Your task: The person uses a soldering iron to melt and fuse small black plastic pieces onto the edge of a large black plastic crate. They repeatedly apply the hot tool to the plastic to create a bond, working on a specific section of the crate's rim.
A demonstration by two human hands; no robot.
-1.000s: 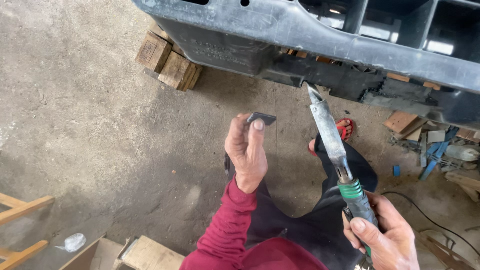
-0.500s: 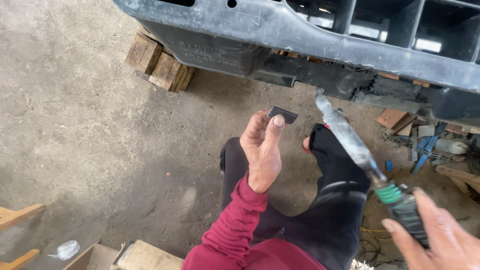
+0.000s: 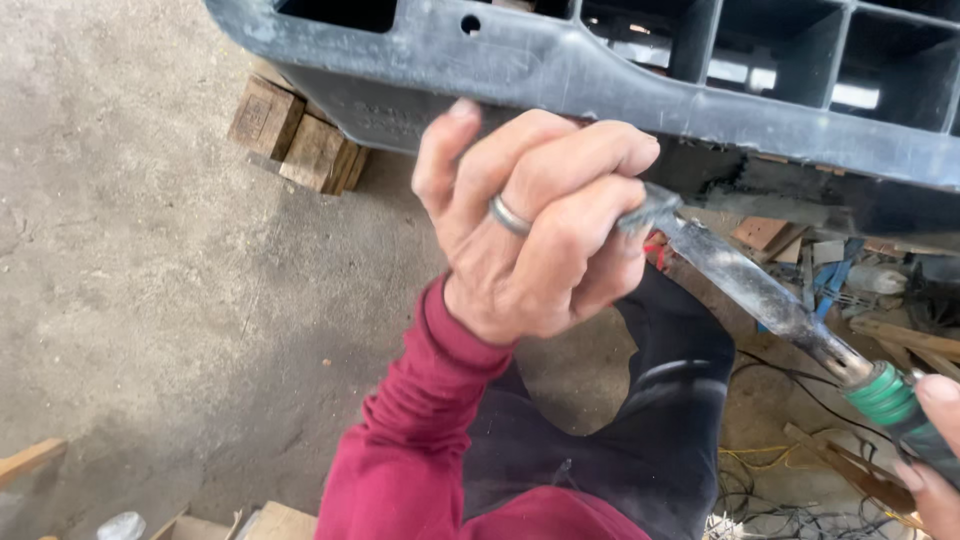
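My left hand, with a ring on one finger and a red sleeve, is raised close to the camera. Its fingertips pinch a small dark flat piece against the tip of a long metal tool blade. The blade runs down to the right to a green collar and a dark handle. My right hand grips that handle at the lower right edge, and only part of the hand shows. Both hands sit just under a large black plastic moulded part that spans the top.
Wooden blocks lie on the concrete floor under the black part. Scrap wood, blue bits and tangled cables clutter the right side. A wood strip and a clear bottle are at the lower left. My dark trousers are below.
My left hand has risen toward the camera and brought the small dark piece to the blade's tip. The tool has tilted lower and my right hand has slid toward the right edge.
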